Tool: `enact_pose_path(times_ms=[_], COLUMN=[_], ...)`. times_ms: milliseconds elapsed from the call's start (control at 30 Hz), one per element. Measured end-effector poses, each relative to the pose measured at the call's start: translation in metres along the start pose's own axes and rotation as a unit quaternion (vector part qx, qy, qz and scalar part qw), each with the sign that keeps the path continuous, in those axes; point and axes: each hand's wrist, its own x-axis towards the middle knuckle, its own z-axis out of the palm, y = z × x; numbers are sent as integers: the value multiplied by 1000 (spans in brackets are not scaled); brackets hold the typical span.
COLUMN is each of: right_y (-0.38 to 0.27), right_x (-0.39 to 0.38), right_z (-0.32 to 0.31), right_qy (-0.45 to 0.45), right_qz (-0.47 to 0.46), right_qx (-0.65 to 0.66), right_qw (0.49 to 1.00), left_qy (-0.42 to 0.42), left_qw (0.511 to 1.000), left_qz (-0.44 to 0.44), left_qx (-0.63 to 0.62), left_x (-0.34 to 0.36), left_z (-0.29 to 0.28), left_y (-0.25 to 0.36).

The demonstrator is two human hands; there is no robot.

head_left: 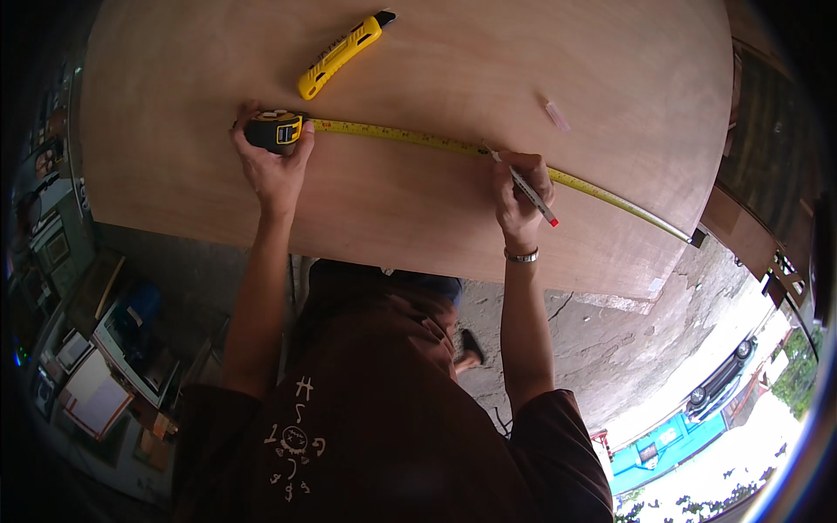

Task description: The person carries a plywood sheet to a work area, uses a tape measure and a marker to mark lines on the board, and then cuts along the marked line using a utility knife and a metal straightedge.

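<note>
My left hand [275,167] is closed round a black and yellow tape measure [286,132] on a large plywood sheet [392,209]. Its yellow blade [397,133] runs out to the right across the wood, and the end hook reaches the sheet's right edge. My right hand [523,192] grips a white marker pen [530,193] with a red end. The pen's tip points at the blade's upper edge, near the middle of the sheet; whether it touches the wood I cannot tell. Beyond the tape lies a yellow utility knife [342,57].
A pinkish pen cap [556,116] lies on the plywood beyond my right hand. Cluttered shelves and boxes [96,392] stand at the lower left. Past the sheet's near edge is a grey concrete floor [602,349]. A car [722,380] shows outside at the lower right.
</note>
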Motion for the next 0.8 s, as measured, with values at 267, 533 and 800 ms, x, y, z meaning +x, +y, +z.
enact_pose_path(times_ms=[267, 533, 800], right_y=[3, 2, 1], right_x=[1, 3, 4], right_z=[-1, 3, 2], right_qy=[-11, -13, -22], right_qz=[-28, -34, -39], right_qx=[-54, -46, -76], right_qw=[998, 998, 996], left_qy=[-2, -5, -7], left_qw=[1000, 999, 1000], left_qz=[-20, 8, -4], left_qx=[-7, 31, 11], left_x=[-2, -2, -2], left_z=[0, -1, 1], left_y=[0, 0, -2])
